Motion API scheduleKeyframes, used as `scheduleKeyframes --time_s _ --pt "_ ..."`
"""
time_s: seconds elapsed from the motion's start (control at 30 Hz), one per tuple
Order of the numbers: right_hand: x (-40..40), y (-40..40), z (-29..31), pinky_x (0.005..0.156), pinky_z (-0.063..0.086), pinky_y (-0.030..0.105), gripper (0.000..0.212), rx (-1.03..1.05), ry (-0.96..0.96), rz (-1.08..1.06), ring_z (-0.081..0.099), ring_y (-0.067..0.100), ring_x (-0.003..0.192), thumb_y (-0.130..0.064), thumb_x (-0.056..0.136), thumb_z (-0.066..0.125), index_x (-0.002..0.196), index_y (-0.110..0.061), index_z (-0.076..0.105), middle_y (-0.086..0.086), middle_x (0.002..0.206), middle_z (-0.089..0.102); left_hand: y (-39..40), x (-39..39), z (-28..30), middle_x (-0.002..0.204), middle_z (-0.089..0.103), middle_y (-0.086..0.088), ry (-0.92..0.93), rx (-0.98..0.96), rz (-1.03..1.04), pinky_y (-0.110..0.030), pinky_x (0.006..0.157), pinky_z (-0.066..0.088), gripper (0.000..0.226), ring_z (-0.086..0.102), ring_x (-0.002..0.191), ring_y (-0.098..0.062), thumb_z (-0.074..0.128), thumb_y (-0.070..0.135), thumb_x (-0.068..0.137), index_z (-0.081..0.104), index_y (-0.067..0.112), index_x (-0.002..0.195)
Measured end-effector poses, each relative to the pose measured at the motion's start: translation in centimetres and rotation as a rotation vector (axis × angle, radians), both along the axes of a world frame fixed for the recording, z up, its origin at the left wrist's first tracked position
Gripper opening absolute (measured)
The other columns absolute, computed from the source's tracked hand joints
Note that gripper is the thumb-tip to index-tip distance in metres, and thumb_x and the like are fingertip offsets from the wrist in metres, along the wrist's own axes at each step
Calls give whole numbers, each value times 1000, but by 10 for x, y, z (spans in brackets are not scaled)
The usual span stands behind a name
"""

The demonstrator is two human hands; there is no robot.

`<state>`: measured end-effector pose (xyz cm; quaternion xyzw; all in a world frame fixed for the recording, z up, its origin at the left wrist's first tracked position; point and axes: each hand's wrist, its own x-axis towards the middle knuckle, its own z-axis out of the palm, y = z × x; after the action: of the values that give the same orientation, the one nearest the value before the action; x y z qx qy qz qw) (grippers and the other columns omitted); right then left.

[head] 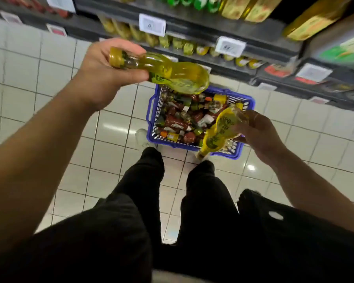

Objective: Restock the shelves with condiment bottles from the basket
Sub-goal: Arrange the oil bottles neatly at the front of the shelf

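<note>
Condiment bottles are in both hands of a person seen from above, standing on a pale tiled floor (49, 123). Nearest the camera are black trousers (131, 221) and two bare forearms reaching forward. The right hand (258, 135) curls its fingers around the base end of a yellow bottle (221, 129), which tilts with its cap pointing down toward the feet, over the near right corner of a blue plastic basket (151, 111). The basket sits on the floor just ahead of the feet and is filled with a jumble of red, green and yellow bottles (184, 119). Higher and to the left, the left hand (104, 72) grips the neck of a second yellow bottle (172, 74) just below its yellow cap, thumb and fingers wrapped around it; this bottle lies nearly level, base pointing right, above the basket's far left corner. Beyond, dark shelves (192, 29) carry rows of yellow and green bottles and white price tags (152, 24).
</note>
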<state>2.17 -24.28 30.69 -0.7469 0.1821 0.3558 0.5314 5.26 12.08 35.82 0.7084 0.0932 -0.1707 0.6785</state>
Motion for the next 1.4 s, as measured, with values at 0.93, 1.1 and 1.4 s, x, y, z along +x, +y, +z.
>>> scheduleKeyframes --time_s 0.93,1.1,1.4 --pt "20 -88 360 93 55 46 112 1120 -393 136 64 34 114 -18 72 92 160 -29 24 19 153 45 -222 -28 328 93 47 -16 45 -886 64 -36 68 45 77 52 76 -30 76 12 45 51 10 118" --pt "31 -49 393 85 54 39 100 1507 -156 11 66 27 97 -8 77 85 155 -6 22 17 126 60 -199 -1 373 86 52 -16 -68 -835 -3 -37 69 45 60 53 74 -30 73 12 48 53 8 104" --pt "68 23 475 51 53 31 42 632 -569 -217 68 19 62 -48 53 93 84 -24 75 8 77 71 -123 73 442 86 52 -18 -277 -555 27 -33 61 44 61 51 71 -28 68 9 46 60 10 106"
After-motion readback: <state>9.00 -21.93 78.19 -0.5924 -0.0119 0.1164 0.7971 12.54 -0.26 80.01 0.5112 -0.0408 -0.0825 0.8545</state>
